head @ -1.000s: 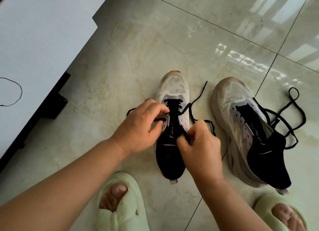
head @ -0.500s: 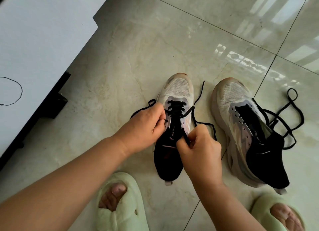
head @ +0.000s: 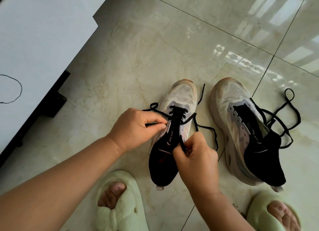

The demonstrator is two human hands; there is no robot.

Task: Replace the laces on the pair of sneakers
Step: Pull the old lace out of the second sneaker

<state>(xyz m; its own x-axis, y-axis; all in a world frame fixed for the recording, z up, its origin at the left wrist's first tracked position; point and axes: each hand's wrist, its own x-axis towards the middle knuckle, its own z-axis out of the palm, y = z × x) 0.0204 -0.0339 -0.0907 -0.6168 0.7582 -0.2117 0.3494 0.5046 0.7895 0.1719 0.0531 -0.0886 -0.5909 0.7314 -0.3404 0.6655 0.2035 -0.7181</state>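
A: Where are the sneakers?

B: Both sit on the tiled floor [head: 138,58], toes pointing away. The near sneaker [head: 174,127] is between the person's hands; the other sneaker [head: 241,132] stands just to its right, tilted a little on its side.

A: And the laces?

B: A black lace [head: 177,111] crosses the lowest eyelets of the near sneaker, with both ends running off loose. The other sneaker's eyelets look bare; its loose lace [head: 290,113] lies in loops partly over its opening and partly on the floor at its right.

A: The hands?

B: The left hand [head: 136,128] pinches one end of the black lace between thumb and fingers, at the sneaker's left eyelet row. The right hand [head: 195,154] is curled, pinching the other end against the tongue.

A: Anything inside the shoes?

B: Only dark lining shows.

A: What else?

B: Two pale green slippers [head: 119,204], toes showing, and a white cabinet [head: 43,40] at left.
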